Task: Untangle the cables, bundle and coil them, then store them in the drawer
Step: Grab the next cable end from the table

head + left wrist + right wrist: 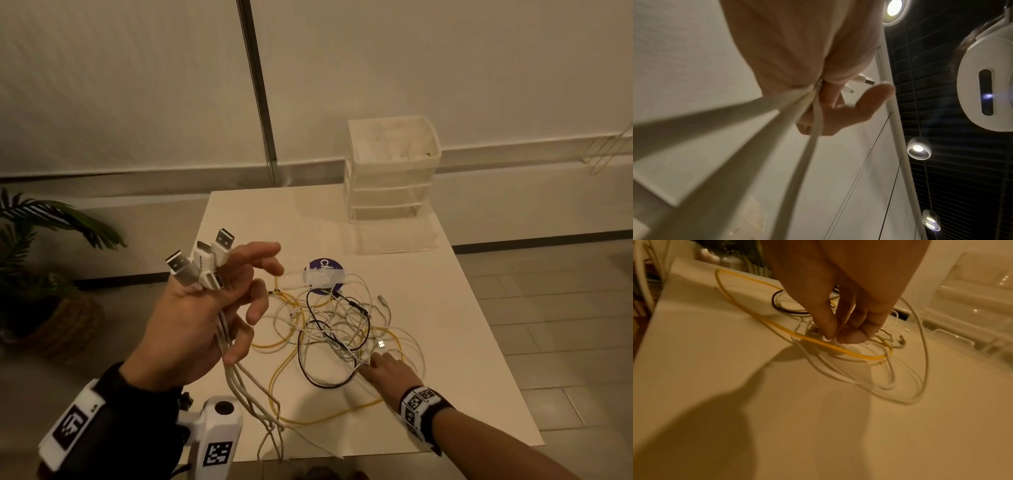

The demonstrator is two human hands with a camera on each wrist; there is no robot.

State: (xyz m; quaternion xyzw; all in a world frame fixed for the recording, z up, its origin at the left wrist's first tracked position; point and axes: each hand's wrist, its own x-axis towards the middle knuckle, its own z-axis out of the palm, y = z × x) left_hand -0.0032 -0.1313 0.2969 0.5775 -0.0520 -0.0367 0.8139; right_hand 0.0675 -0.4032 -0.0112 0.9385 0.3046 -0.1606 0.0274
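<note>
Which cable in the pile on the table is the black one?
The black cable: the lone dark loop through the tangle's middle, left of the right hand; the other cables are white or yellow.

Only "C" and part of a next letter legible — white on a round purple sticker [323, 270] on the tabletop [445, 325], the rest hidden under cables.

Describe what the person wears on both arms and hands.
Both hands are bare. The left wrist carries a black band over a dark sleeve, with white blocks bearing black square-code markers and a white camera housing. The right wrist wears a black strap with similar white-and-black markers; that forearm is bare.
</note>
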